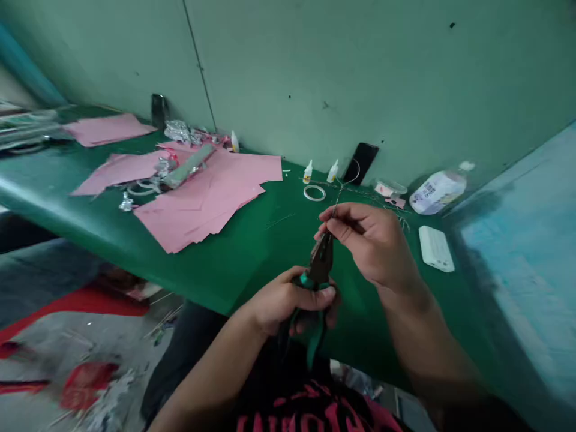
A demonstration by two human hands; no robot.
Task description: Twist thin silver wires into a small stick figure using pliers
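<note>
A thin twisted wire (338, 199) is held up over the surface (252, 258), well in from its near edge and short of the far edge along the wall (288, 66). The right-hand grip (378, 243) is narrow, thumb and fingertips pinching the twisted stem, with an open loop rising above them. The left-hand grip (292, 300) is wrapped around the handles of a pair of pliers (321, 264), whose nose points up at the wire's lower end; whether the jaws bite on it, I cannot tell.

The wire looks very light and springy, stiff enough to stand up unsupported yet likely to bend under a small push. The twisted stem seems the best place to hold, since its ridges should resist slipping, while the single-strand loop would probably deform if squeezed. The pliers look the heavier and more rigid of the two, best held by the green-and-dark handles, which reach down toward the near edge. Toward the far edge lie a white ring (314, 199), two small bottles (308, 173) and a dark phone (361, 163) leaning on the wall
</note>
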